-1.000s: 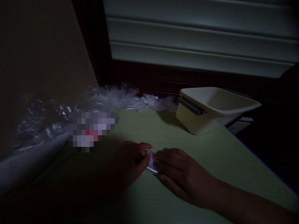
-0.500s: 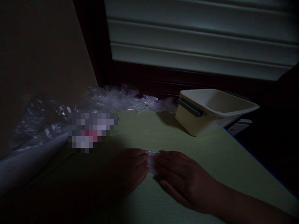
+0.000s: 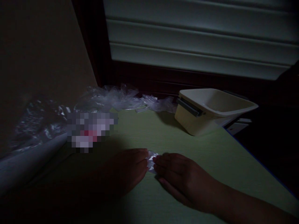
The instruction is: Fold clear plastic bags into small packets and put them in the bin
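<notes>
A small shiny piece of clear plastic lies on the pale green tabletop, its surface creased and catching the light. Pressed together over its left end are the fingers of my left hand; much of that hand is in deep shadow. My right hand holds the right end, with the fingertips bent down onto it and the thumb lower, near the table. Only the strip between the two hands shows, and both ends are covered by fingers.
A cream plastic bin with a dark grey handle stands at the table's right edge. Crumpled clear plastic lines the back and left. A blurred-out patch hides something at left. White slatted panels rise behind the green table.
The plastic between my hands has gone from fairly smooth to wrinkled and shinier. My right fingers have shifted slightly left and curled more; my left hand has barely moved.
</notes>
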Motion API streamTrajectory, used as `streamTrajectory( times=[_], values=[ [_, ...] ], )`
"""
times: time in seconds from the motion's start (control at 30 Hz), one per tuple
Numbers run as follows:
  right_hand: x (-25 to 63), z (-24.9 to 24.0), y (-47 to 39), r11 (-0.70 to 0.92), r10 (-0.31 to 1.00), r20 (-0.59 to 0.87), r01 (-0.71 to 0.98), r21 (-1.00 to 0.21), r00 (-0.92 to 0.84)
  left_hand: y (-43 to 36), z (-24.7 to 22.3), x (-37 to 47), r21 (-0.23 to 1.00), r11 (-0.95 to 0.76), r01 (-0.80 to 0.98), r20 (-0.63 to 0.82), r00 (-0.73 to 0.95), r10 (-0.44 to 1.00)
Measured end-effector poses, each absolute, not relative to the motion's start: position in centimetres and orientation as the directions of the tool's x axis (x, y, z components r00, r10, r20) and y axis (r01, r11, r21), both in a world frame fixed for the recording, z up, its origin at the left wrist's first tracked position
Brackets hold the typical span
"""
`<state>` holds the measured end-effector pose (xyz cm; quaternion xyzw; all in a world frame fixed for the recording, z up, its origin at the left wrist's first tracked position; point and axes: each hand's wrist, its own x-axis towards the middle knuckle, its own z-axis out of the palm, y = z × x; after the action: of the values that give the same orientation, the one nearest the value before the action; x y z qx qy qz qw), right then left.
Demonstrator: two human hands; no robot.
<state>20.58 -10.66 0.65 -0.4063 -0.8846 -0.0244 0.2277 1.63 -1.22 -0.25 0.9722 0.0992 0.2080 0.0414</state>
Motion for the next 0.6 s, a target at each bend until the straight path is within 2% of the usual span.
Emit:
streamTrajectory(
  times=[0.33,0.47,0.53,0.6],
  values=[
    [20.9,0.2,-10.1,0.658,0.726,0.469,0.706,-0.262,-0.503,-1.1,0.0,0.9,0.236,-0.966,0.103,0.45,0.869,0.203],
    [21.2,0.4,-10.1,0.541,0.835,0.41,0.687,-0.485,-0.368,-0.6,-1.0,1.3,0.36,-0.926,0.112,0.499,0.816,0.292],
    [21.2,0.5,-10.1,0.474,0.879,0.377,0.629,-0.616,-0.293,-0.4,-1.0,1.5,0.439,-0.895,0.08,0.535,0.777,0.332],
    [21.1,0.7,-10.2,0.416,0.909,0.338,0.56,-0.716,-0.243,-0.4,-0.7,1.7,0.55,-0.831,0.075,0.506,0.762,0.404]
  ],
)
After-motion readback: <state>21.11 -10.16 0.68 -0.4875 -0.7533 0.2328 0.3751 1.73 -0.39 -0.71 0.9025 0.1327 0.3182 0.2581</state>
